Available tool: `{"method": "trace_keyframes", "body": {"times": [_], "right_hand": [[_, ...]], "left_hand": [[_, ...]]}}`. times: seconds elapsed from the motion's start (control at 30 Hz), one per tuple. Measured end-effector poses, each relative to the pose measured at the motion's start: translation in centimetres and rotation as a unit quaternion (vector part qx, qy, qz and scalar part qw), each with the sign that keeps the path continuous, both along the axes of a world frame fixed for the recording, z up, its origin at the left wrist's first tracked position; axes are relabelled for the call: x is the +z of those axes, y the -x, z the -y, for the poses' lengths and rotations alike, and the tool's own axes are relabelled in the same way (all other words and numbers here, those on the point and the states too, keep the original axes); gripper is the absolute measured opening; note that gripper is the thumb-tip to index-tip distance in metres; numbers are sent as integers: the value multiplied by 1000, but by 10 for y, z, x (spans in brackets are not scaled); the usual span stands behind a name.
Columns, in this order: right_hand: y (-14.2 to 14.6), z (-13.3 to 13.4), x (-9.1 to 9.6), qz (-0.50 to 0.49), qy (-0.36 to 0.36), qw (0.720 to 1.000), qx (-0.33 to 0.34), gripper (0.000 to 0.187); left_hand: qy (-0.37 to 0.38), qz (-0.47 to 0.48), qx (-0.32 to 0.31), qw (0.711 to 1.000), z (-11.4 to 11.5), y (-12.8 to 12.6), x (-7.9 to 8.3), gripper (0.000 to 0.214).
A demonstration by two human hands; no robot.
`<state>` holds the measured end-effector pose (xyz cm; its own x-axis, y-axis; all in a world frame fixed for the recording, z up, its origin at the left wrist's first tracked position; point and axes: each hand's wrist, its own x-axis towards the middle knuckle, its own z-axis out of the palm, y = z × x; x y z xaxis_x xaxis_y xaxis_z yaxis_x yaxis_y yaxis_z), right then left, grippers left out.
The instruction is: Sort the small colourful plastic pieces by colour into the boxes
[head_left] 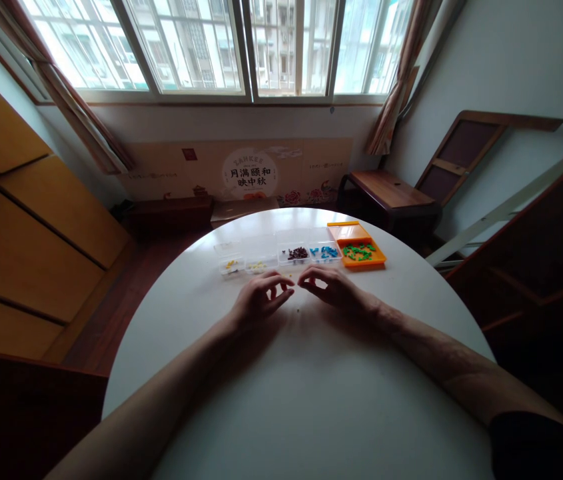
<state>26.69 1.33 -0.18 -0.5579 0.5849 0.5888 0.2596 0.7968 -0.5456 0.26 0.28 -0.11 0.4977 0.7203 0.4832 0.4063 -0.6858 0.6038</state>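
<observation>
My left hand (262,295) hovers low over the white round table (306,393), its fingers curved and a narrow gap between thumb and forefinger. Facing it, my right hand (334,288) has thumb and fingertips pinched together; whatever is between them is too small to make out. The two hands' fingertips almost meet. A tiny dark speck (298,310) lies on the table below them. Just beyond the hands are clear boxes holding dark brown pieces (298,254), blue pieces (325,253) and yellow pieces (232,265). An orange box (374,262) beside them contains green pieces (358,253).
The orange box's lid (348,231) is folded back towards the window. A wooden chair (392,189) stands past the table's far right edge. Wooden cabinets (36,247) line the left side, and a printed cardboard panel (161,160) leans under the window.
</observation>
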Motion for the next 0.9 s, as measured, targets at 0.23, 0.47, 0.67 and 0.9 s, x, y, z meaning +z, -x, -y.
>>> {"method": "trace_keyframes", "body": {"times": [0.23, 0.47, 0.67, 0.9], "right_hand": [[-2, -1, -5, 3, 40, 999, -7, 5], [-2, 0, -6, -2, 59, 998, 4, 12], [-2, -3, -7, -16, 45, 999, 6, 14], [-1, -1, -6, -4, 52, 999, -10, 3]], "left_hand": [[-27, -3, 13, 1000, 0, -5, -1, 11], [-113, -68, 14, 991, 0, -5, 2, 15], [-182, -95, 14, 979, -3, -5, 0, 20], [-182, -69, 85, 977, -9, 5, 2, 14]]}}
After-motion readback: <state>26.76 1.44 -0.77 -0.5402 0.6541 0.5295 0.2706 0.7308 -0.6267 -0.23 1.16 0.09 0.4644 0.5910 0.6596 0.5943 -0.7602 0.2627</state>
